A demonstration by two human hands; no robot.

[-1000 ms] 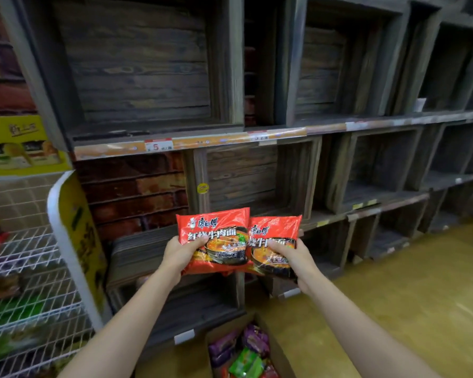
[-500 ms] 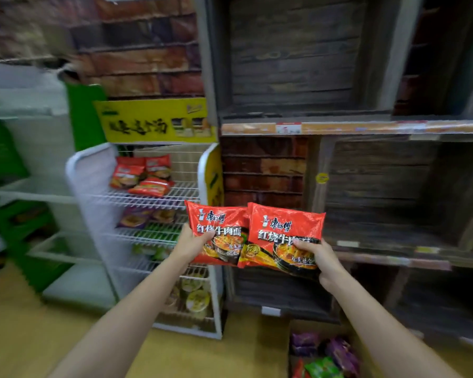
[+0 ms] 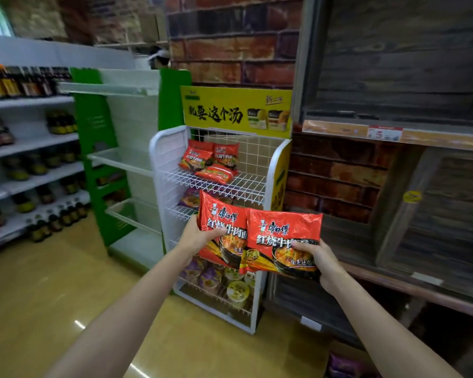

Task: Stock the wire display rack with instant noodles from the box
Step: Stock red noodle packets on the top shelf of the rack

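Observation:
I hold two red instant noodle packets in front of the white wire display rack (image 3: 268,186). My left hand (image 3: 197,237) grips the left packet (image 3: 221,222) by its left edge. My right hand (image 3: 321,261) grips the right packet (image 3: 281,236) at its lower right, and this packet overlaps the left one. Three red packets (image 3: 209,162) lie on the rack's top wire shelf. Purple packets (image 3: 190,197) sit on the shelf below, and noodle cups (image 3: 236,289) fill the bottom. The cardboard box (image 3: 347,362) shows only at the bottom edge, with purple packets inside.
A yellow sign (image 3: 235,111) tops the rack. To its left stands a green and white shelf unit (image 3: 120,162), and further left white shelves with dark bottles (image 3: 30,83). Dark wooden shelving (image 3: 421,165) rises on the right. The floor (image 3: 52,296) is yellow.
The view has swung left, so the wire rack now stands in the middle. Both hands still hold the two red packets, now in front of the rack's middle shelves.

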